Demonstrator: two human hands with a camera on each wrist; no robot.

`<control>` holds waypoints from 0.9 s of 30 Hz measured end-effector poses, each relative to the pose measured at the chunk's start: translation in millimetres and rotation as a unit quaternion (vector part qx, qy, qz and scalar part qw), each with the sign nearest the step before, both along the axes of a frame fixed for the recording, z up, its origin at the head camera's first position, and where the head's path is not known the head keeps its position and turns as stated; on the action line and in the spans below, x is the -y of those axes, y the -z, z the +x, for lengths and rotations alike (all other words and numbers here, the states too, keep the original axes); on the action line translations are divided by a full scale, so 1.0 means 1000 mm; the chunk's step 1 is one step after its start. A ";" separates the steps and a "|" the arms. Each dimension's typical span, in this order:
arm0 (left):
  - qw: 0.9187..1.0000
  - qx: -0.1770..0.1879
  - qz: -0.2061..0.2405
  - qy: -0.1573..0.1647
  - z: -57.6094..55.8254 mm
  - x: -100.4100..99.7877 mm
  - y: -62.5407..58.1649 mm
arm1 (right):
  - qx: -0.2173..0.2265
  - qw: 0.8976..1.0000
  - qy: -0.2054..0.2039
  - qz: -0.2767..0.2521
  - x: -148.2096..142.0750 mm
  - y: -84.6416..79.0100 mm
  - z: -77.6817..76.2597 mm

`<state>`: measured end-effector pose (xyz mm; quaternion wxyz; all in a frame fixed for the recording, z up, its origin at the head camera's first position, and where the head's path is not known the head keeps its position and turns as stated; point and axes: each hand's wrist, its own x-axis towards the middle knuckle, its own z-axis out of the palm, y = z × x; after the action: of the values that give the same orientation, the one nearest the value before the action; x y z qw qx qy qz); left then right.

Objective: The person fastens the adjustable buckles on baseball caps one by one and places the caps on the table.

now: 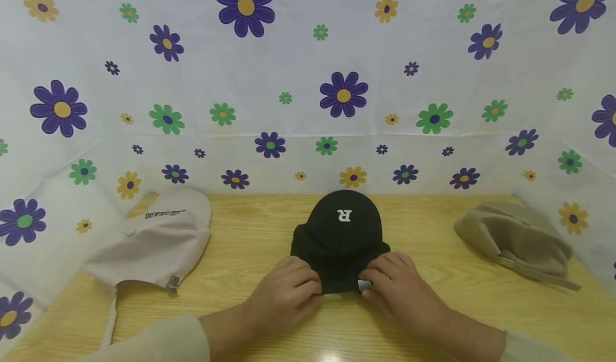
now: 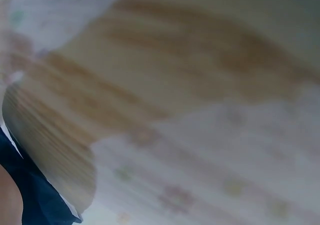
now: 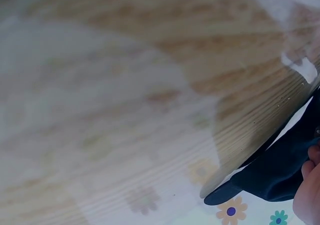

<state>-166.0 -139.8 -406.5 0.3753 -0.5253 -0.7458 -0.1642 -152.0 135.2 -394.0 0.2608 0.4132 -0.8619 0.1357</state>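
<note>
1. Cloth backdrop [image 1: 289, 62], w/ printed purple, green & yellow flowers: hung behind & at both sides of the work area.
2. Counter [image 1: 255, 233], wood-grained: bounded at the far edge by the cloth; three caps are borne on it.
3. Pale cap [image 1: 159, 239]: placed at L; dark lettering is shown on it, & a strap is trailed toward the near side.
4. Tan cap [image 1: 520, 239]: placed at R, well apart from the ctr.; a strap is seen along its near side.
5. Black cap [image 1: 341, 239]: positioned at ctr., btwn the other two, w/ its rounded end directed away; also partly seen in both wrist views.
6. L grip [image 1: 289, 290]: clenched on the black cap's near L edge, fingers curled.
7. R grip [image 1: 401, 287]: clenched on the near R edge, likewise curled.
8. White letter emblem [image 1: 344, 215]: borne on the black cap, facing up.
9. White patch [image 1: 364, 285]: seen beside the R fingertips; nature can't be told.
</note>
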 end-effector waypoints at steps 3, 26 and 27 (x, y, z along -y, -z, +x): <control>1.000 -0.005 -0.005 -0.007 0.000 -0.001 0.002 | -0.010 1.000 -0.004 0.000 0.000 0.001 0.000; 1.000 -0.017 -0.016 -0.015 -0.001 0.000 0.003 | -0.001 1.000 0.006 0.007 0.001 0.002 0.002; 1.000 -0.016 -0.015 -0.014 -0.001 0.000 0.003 | -0.001 1.000 0.008 0.008 0.001 0.002 0.002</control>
<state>-166.9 -139.5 -409.0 0.3814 -0.5229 -0.7495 -0.1393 -150.2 134.4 -395.5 0.2593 0.4088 -0.8658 0.1265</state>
